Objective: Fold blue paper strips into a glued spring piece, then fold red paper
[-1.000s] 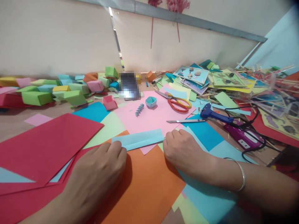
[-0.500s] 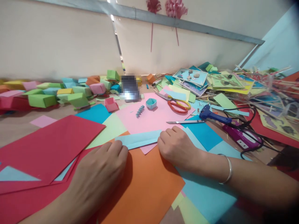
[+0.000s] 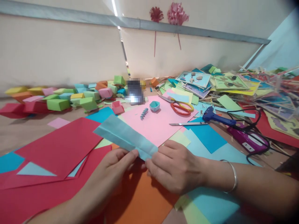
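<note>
A creased light blue paper strip (image 3: pixel 123 133) is held up at a slant above the orange sheet (image 3: pixel 142 196). My left hand (image 3: pixel 116 168) pinches its lower edge near the middle, thumb on top. Closed round the strip's right end is my right hand (image 3: pixel 175 165), with a silver bangle on that wrist. Beyond the strip lies a pink sheet (image 3: pixel 149 124) bearing a small teal paper box (image 3: pixel 154 106) and a grey spiral piece (image 3: pixel 144 114).
Red sheets (image 3: pixel 63 143) lie at left, folded paper boxes (image 3: pixel 58 105) behind them. Scissors (image 3: pixel 181 109), a metal blade (image 3: pixel 187 123), a blue glue gun (image 3: pixel 217 117) and a purple power socket (image 3: pixel 249 140) with black cable lie at right. Stacked picture cards (image 3: pixel 193 78) are behind.
The strip was flat on the sheets with a hand at each end. Now it is lifted and tilted, its left end free, and my hands are closer together. The camera view has shifted slightly.
</note>
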{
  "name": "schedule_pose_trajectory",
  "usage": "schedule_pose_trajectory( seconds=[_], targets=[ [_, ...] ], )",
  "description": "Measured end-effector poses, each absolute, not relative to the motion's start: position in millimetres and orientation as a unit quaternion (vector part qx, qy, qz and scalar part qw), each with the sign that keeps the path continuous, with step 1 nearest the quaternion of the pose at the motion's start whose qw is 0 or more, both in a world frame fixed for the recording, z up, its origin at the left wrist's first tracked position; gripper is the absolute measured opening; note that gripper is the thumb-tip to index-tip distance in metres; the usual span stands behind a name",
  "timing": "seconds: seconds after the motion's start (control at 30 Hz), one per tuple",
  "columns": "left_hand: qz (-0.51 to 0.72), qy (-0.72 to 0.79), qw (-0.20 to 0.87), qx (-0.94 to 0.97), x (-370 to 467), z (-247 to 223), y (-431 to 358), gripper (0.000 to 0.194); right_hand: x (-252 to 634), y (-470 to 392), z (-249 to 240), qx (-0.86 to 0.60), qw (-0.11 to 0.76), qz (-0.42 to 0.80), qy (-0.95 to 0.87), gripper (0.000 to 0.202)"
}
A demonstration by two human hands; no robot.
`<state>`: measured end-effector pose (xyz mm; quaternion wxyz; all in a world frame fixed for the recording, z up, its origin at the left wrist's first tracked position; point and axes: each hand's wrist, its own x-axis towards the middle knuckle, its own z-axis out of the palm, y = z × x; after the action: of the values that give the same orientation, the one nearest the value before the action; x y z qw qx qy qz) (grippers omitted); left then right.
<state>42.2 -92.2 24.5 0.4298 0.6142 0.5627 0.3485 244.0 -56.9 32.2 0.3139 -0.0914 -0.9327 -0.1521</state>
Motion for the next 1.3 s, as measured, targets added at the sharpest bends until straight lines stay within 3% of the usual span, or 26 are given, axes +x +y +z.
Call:
schedule_pose_trajectory(
  seconds=[0.1,0.2,0.3,0.43,0.6,0.8,0.9,1.07,1.3],
  targets=[
    [0.390,0.538,0.524,0.533,42,29,-85,0.025,248,-54,33,-0.116,0.326,-0.121,-0.930,0.022],
    [0.400,0.491,0.609,0.477,41,33,-81,0.033,251,-49,35,-0.179,0.343,-0.142,-0.911,0.031],
    [0.363,0.468,0.622,0.512,38,32,-81,0.041,252,-45,36,-0.216,0.357,-0.172,-0.892,0.031],
    [0.349,0.501,0.535,0.584,33,30,-80,0.042,255,-42,34,-0.220,0.346,-0.185,-0.893,0.022],
    [0.338,0.555,0.334,0.682,28,28,-68,0.011,255,-34,23,-0.251,0.263,-0.190,-0.912,0.031],
    [0.257,0.498,0.099,0.822,20,19,-63,0.032,254,-23,9,-0.268,0.228,-0.087,-0.932,0.027],
    [0.236,0.478,0.035,0.845,24,22,-70,0.028,255,-21,7,-0.279,0.220,-0.026,-0.934,0.022],
    [0.186,0.489,0.055,0.851,28,26,-74,0.029,257,-19,15,-0.292,0.197,0.056,-0.934,0.014],
    [0.188,0.543,0.121,0.810,25,21,-66,0.026,256,-19,27,-0.417,0.138,0.114,-0.891,0.024]
  ],
)
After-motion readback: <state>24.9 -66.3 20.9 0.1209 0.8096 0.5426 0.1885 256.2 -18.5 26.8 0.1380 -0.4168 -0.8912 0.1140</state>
